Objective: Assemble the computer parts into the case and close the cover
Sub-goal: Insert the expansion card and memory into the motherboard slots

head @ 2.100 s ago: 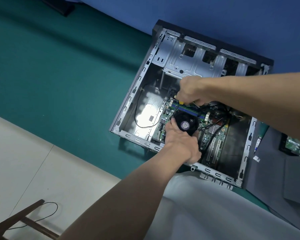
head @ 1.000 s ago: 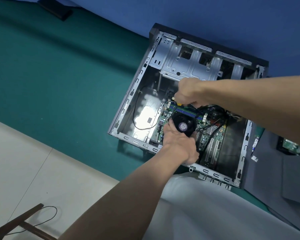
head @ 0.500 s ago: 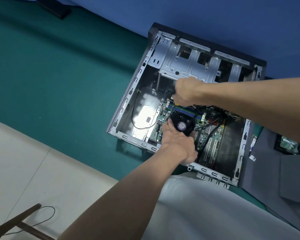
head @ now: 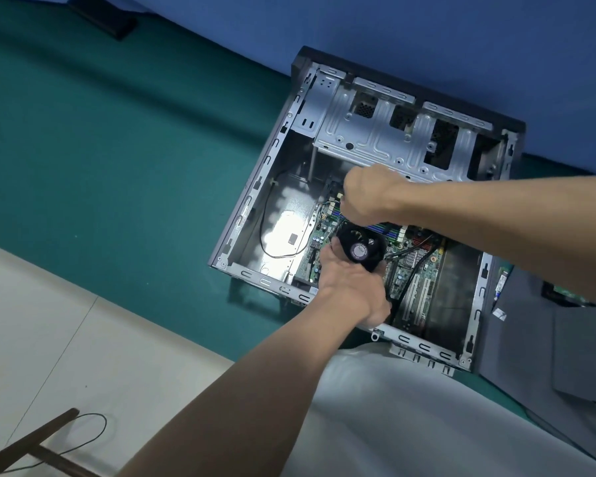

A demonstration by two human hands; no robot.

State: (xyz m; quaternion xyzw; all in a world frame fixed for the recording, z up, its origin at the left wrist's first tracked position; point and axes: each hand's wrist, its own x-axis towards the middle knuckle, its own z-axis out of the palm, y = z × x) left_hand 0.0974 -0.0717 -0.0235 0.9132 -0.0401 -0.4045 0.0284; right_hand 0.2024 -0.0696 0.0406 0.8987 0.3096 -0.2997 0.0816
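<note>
Cooler fan [head: 360,247] sits on the motherboard [head: 398,282], mid-case, a bit toward the near rim of the case [head: 265,282]. Left hand [head: 351,294] reaches over that rim and grips the fan's near side, so it's the closer one. Right hand [head: 365,196] is a curled fist just past the fan's far edge, can't tell what's in it. Fan's round, no real long axis, label facing up out of the open side, guessing it gets fastened down next

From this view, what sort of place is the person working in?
Likely an indoor computer-assembly workbench: an open computer case lies on a green cover by a blue wall, its grey panel alongside.
</note>
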